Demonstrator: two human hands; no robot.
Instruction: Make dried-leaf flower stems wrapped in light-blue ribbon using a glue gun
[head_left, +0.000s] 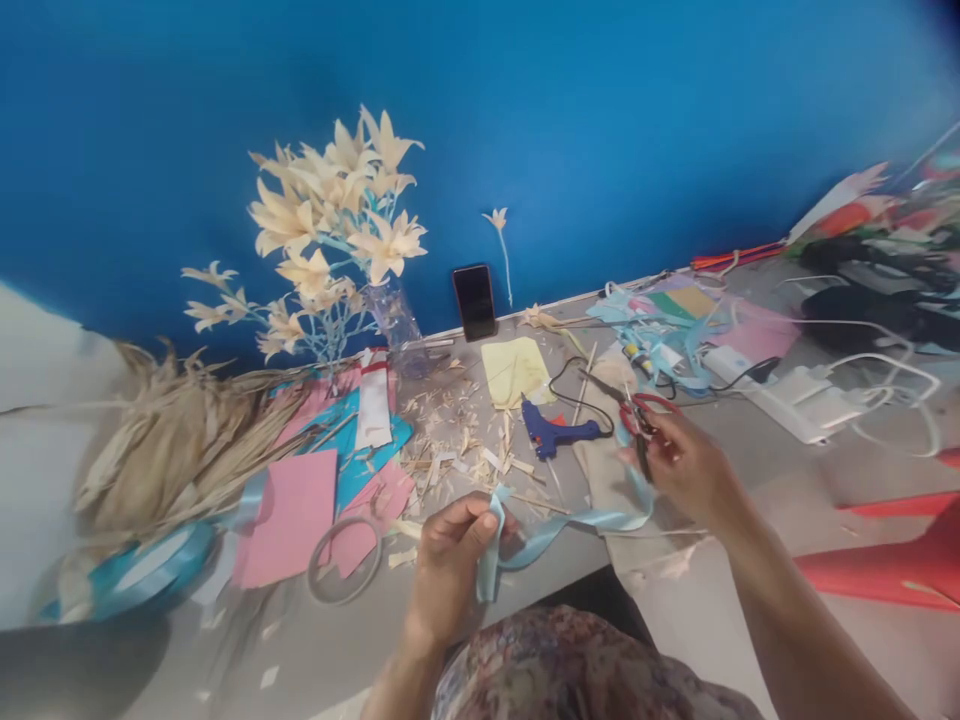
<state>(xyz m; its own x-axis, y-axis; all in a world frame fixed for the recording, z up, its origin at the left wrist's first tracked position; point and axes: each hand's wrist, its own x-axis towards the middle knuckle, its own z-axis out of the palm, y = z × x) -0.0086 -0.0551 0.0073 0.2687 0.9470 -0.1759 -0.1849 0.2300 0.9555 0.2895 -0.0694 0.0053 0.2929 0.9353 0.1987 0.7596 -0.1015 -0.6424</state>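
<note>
While the left hand [454, 550] pinches a blue ribbon [596, 519], the right hand [686, 465] grips scissors [636, 408], tips angled forward and left. The ribbon runs rightward between the hands, curving forward beside the right one; whether touching is unclear. Scraps [465, 430] and a glue gun [559, 432] lie on the grey worktop [540, 585], against a blue wall [600, 130].

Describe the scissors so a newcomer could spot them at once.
Start at the blue wall and find the dark-screened phone propped against it. Go down and right from there to the right hand, which holds the scissors. Their red handles set them apart from the dark-blue glue gun to their left.
</note>
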